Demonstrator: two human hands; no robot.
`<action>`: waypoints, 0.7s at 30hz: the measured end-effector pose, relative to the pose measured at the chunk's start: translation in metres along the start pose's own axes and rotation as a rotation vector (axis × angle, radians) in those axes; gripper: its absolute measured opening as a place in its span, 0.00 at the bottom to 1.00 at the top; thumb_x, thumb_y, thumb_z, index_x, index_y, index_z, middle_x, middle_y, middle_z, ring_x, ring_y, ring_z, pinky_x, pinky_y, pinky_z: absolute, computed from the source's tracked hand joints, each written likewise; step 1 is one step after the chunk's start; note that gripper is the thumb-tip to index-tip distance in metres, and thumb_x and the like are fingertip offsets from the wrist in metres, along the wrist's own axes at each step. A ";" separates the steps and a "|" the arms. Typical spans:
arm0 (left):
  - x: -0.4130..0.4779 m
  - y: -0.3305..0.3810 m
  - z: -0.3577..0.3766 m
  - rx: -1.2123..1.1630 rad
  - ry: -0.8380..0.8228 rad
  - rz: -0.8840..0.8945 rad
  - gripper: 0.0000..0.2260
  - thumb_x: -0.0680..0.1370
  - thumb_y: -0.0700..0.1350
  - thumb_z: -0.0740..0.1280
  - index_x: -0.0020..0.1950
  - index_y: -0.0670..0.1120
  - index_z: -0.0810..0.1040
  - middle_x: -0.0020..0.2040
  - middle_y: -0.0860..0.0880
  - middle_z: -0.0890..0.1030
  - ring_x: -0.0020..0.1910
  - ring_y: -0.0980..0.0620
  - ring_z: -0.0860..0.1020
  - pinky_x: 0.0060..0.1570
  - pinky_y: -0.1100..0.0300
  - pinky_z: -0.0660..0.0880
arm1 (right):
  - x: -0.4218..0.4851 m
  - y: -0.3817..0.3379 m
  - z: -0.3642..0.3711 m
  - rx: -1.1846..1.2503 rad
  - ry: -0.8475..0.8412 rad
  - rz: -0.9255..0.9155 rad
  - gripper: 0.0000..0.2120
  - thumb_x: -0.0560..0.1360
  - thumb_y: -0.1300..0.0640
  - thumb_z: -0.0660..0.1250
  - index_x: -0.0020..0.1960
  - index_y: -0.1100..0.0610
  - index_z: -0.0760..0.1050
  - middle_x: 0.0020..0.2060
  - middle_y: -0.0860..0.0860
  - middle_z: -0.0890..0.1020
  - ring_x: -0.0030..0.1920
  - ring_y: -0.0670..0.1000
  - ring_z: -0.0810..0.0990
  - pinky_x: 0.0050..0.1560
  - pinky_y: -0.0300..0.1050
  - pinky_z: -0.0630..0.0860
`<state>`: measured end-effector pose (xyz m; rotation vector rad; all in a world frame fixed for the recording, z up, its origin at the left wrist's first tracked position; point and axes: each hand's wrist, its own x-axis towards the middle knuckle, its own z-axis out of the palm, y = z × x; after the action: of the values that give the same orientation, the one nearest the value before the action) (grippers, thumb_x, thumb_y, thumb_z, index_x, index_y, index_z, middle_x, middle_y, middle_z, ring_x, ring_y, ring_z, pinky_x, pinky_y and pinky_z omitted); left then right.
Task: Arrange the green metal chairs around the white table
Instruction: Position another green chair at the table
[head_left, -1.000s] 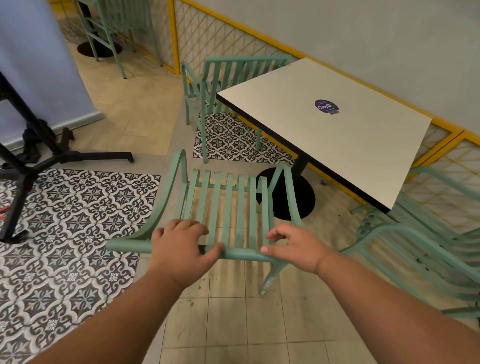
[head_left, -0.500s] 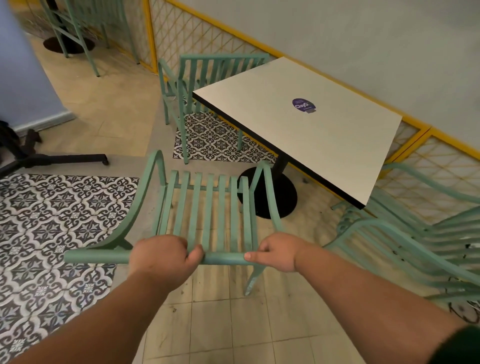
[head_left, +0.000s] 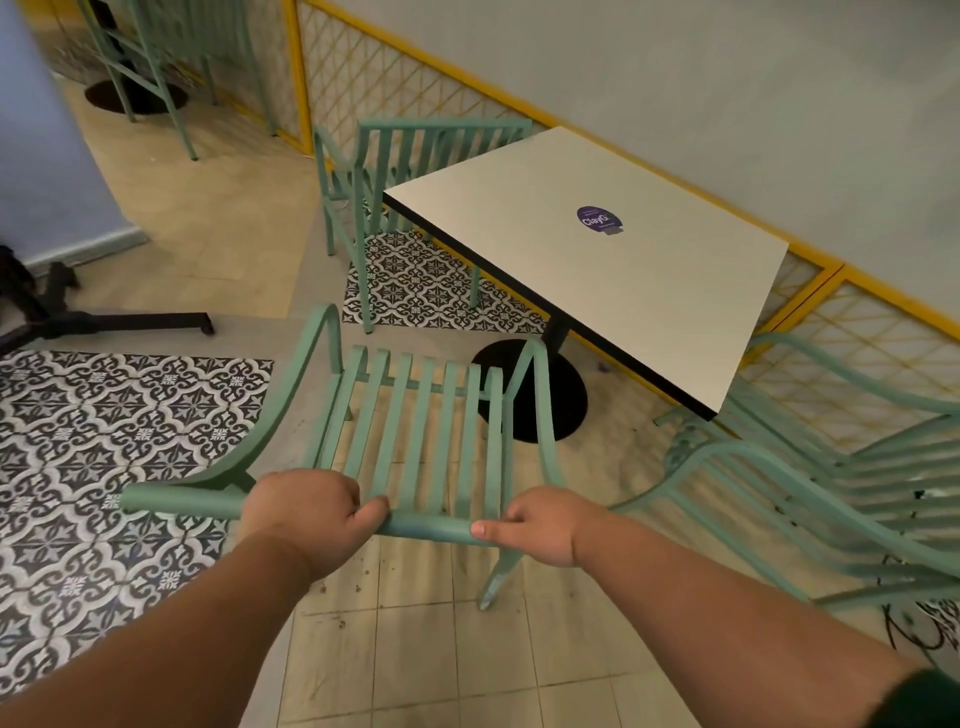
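A green metal chair (head_left: 415, 415) with a slatted seat stands right in front of me, facing the white table (head_left: 597, 270). My left hand (head_left: 306, 512) and my right hand (head_left: 540, 522) both grip the top rail of its backrest. The table has a square top with a purple sticker (head_left: 598, 220) and a black round base (head_left: 530, 389). A second green chair (head_left: 415, 171) stands at the table's far left side, partly under the top. At the right, more green chairs (head_left: 831, 493) sit close together beside the table.
A yellow-framed lattice fence (head_left: 395, 78) runs along the wall behind the table. A black stand leg (head_left: 119, 319) lies on the floor at the left. Another green chair and table base (head_left: 140, 88) stand at the far upper left. Patterned tiles cover the left floor.
Both hands have closed fully around the backrest rail. The chair has shifted a little toward the table and my view has moved slightly.
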<state>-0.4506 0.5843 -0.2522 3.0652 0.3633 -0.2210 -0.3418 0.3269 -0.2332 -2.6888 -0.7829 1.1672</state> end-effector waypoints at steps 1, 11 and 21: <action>-0.001 -0.001 0.000 0.006 -0.002 0.011 0.27 0.77 0.69 0.50 0.35 0.52 0.78 0.30 0.52 0.78 0.31 0.56 0.76 0.31 0.60 0.70 | -0.004 -0.001 0.003 0.008 -0.001 0.001 0.31 0.77 0.25 0.55 0.33 0.51 0.68 0.31 0.48 0.71 0.32 0.48 0.71 0.36 0.46 0.67; 0.010 -0.018 -0.001 0.050 0.003 0.113 0.30 0.75 0.71 0.46 0.37 0.52 0.78 0.31 0.53 0.78 0.31 0.58 0.76 0.30 0.60 0.68 | -0.008 -0.008 0.020 0.046 0.026 0.013 0.42 0.69 0.18 0.50 0.46 0.55 0.81 0.36 0.51 0.78 0.39 0.51 0.78 0.44 0.48 0.76; 0.031 -0.076 -0.007 0.159 0.002 0.125 0.31 0.68 0.71 0.41 0.34 0.53 0.77 0.29 0.52 0.76 0.31 0.57 0.75 0.38 0.58 0.73 | 0.004 -0.063 0.042 0.167 0.030 0.019 0.40 0.71 0.19 0.50 0.39 0.56 0.75 0.33 0.54 0.74 0.34 0.53 0.75 0.40 0.51 0.73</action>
<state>-0.4379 0.6654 -0.2521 3.2296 0.1595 -0.2528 -0.3954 0.3785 -0.2470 -2.5756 -0.6270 1.1398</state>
